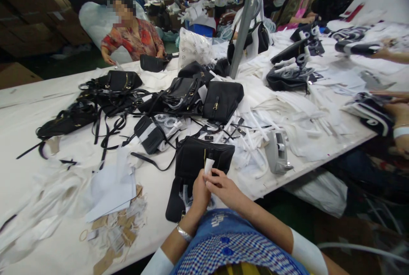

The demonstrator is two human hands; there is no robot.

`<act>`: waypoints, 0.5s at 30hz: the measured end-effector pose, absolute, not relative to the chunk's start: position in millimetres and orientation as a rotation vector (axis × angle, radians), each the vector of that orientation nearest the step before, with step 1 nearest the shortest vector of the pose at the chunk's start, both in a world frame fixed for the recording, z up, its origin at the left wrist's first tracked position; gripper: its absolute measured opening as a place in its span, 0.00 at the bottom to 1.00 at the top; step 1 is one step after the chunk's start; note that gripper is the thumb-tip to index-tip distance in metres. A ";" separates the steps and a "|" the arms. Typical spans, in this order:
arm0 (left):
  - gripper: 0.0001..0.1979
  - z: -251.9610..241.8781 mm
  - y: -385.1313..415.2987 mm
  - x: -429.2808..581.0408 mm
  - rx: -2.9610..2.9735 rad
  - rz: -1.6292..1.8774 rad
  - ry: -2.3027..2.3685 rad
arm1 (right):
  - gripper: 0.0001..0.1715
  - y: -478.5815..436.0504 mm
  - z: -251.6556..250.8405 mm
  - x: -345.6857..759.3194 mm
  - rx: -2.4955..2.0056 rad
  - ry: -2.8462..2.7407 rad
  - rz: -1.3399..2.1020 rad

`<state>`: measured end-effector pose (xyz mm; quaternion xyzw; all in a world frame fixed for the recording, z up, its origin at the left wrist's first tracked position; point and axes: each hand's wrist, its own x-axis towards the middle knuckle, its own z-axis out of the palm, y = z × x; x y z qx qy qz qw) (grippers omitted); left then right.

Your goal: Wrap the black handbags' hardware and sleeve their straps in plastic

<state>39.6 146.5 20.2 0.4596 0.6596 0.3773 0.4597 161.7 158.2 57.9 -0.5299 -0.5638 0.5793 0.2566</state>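
Note:
In front of my body a black bag [189,156] lies on the table, its flap spread open. My left hand [201,192] is closed around the lower end of a small white wrapping strip [208,165], which stands up over the bag. From the right, my right hand [225,187] reaches to the same strip, with thumb and fingertips pinched at its lower part. My fingers partly hide the strip and the bag beneath.
Black bags [223,98] and loose straps fill the table's middle. A grey tape dispenser [277,153] stands near the right edge, among white paper strips. White sheets [111,187] and brown tags [110,241] lie at left. Other people work around the table.

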 end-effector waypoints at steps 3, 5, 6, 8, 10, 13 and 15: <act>0.15 24.1 147.7 41.7 0.976 0.980 1.474 | 0.18 158.8 61.7 172.1 -1.383 -1.431 1.583; 0.19 28.2 148.1 44.6 0.770 0.973 1.333 | 0.20 161.7 57.2 178.9 -1.434 -1.233 1.569; 0.20 30.3 148.1 46.1 0.673 0.963 1.271 | 0.22 163.8 54.1 180.9 -1.472 -1.134 1.559; 0.22 34.0 148.0 48.1 0.552 0.950 1.173 | 0.24 168.5 48.4 181.1 -1.476 -1.033 1.583; 0.23 36.6 147.9 49.0 0.528 0.938 1.132 | 0.22 173.4 44.8 176.0 -1.375 -1.009 1.702; 0.24 37.5 147.9 50.1 0.590 0.925 1.137 | 0.22 179.8 41.2 162.5 -1.293 -0.925 1.870; 0.25 36.6 148.0 51.6 0.651 0.925 1.170 | 0.22 182.9 38.1 153.3 -1.400 -0.868 1.830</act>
